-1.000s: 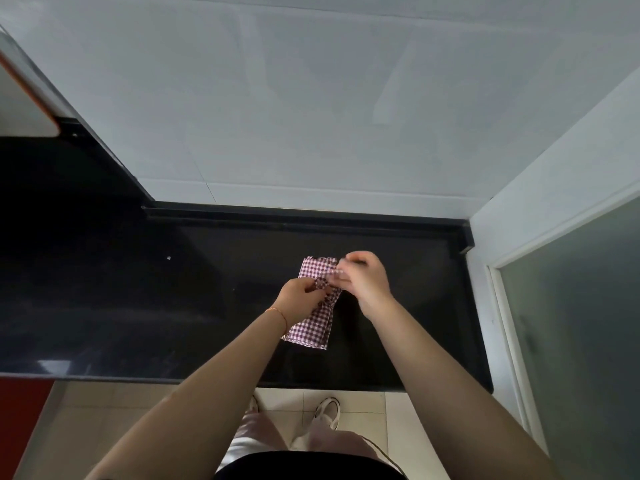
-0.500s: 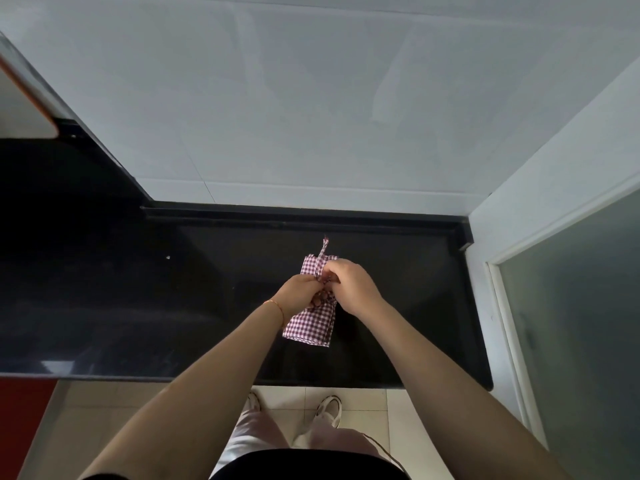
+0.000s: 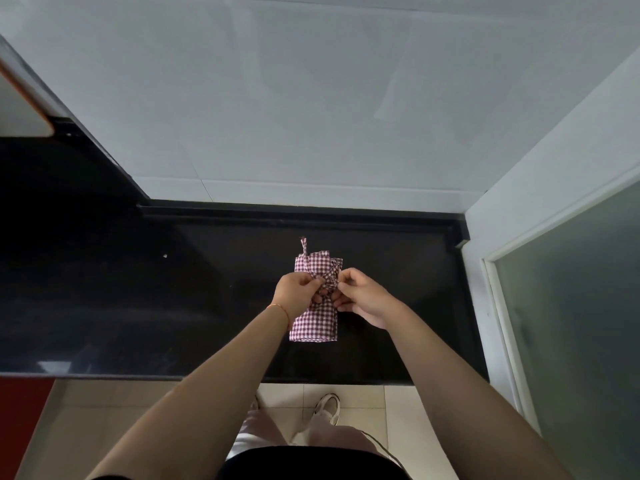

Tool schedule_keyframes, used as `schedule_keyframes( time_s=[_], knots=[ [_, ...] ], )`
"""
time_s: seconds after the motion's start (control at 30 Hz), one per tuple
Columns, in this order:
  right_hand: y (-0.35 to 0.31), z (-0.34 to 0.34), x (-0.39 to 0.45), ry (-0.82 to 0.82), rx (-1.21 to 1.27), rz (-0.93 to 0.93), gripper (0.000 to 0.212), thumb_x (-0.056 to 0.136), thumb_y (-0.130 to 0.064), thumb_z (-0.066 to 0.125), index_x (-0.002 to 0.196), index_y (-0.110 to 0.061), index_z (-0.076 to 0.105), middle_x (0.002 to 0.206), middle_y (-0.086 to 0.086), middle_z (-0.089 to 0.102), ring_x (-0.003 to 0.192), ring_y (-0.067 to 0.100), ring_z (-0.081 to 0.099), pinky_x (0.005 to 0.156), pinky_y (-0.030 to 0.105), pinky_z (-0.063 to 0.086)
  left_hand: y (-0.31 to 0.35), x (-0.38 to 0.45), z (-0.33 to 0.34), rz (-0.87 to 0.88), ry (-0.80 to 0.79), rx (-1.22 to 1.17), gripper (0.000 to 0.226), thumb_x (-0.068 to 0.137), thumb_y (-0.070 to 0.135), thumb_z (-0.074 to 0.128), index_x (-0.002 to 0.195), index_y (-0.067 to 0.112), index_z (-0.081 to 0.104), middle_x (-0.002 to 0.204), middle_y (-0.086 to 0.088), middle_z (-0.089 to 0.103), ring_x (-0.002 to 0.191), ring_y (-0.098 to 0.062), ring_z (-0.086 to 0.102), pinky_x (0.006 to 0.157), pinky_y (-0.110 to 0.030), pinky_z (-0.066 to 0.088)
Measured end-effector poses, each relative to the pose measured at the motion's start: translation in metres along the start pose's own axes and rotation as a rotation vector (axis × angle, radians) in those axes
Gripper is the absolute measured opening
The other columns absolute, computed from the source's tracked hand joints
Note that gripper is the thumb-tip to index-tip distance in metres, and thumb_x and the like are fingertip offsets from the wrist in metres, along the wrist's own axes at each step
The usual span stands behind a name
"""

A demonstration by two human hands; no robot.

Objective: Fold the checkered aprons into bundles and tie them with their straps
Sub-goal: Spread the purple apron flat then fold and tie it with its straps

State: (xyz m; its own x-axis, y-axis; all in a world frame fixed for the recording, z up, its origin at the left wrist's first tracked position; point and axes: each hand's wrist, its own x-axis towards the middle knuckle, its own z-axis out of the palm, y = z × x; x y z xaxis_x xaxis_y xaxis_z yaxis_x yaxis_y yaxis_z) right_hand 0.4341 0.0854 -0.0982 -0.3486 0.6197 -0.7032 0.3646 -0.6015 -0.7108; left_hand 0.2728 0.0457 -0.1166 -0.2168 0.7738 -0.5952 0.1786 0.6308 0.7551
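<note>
A red-and-white checkered apron [image 3: 314, 323] lies folded into a narrow bundle on the black countertop [image 3: 138, 306], its length running away from me. A strap crosses the bundle's middle, and one strap end [image 3: 303, 244] sticks out past the far edge. My left hand [image 3: 297, 294] pinches the strap on the bundle's left side. My right hand [image 3: 362, 294] pinches the strap on the right side, fingers curled. The crossing point of the strap is partly hidden between my fingers.
A white tiled wall [image 3: 311, 116] rises behind the countertop. A white frame with a frosted glass panel [image 3: 571, 323] stands on the right. A cabinet corner [image 3: 24, 109] hangs at upper left. Beige floor tiles and my shoes [image 3: 327, 405] show below the counter's front edge.
My hands drew apart slightly, each to one side of the bundle, pulling the strap across it. A strap end now lies past the bundle's far edge.
</note>
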Motion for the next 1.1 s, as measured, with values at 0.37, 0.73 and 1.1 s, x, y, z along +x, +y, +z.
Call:
schedule_keyframes(
  time_s=[0.37,0.73,1.1],
  knots=[
    [-0.027,0.018,-0.002,0.195,-0.725,-0.344,0.018,0.086,-0.026,0.074,0.087,-0.019,0.057,0.088,-0.002,0.061,0.08,0.013,0.059,0.07,0.026,0.05,0.005,-0.009,0.001,0.159,0.021,0.274,0.017,0.096,0.01,0.059,0.081,0.018,0.064,0.082,0.003,0.063,0.074,-0.01,0.058,0.059,-0.014,0.04],
    [-0.015,0.034,-0.003,0.319,-0.948,-0.467,0.01,0.098,-0.013,0.056,0.092,-0.02,0.053,0.094,0.0,0.063,0.089,0.015,0.062,0.081,0.03,0.053,0.016,-0.002,-0.003,0.063,0.151,0.156,0.024,0.081,0.034,0.08,0.088,0.022,0.062,0.085,0.003,0.073,0.081,-0.011,0.071,0.077,-0.03,0.058],
    [-0.004,0.038,-0.001,0.301,-1.253,-0.691,0.015,0.097,-0.009,0.057,0.11,-0.009,0.064,0.107,0.008,0.065,0.097,0.019,0.062,0.082,0.027,0.048,0.015,-0.003,-0.006,0.102,0.104,0.204,0.018,0.085,0.007,0.07,0.084,0.018,0.056,0.085,0.001,0.062,0.077,-0.012,0.058,0.063,-0.018,0.042]
  ],
)
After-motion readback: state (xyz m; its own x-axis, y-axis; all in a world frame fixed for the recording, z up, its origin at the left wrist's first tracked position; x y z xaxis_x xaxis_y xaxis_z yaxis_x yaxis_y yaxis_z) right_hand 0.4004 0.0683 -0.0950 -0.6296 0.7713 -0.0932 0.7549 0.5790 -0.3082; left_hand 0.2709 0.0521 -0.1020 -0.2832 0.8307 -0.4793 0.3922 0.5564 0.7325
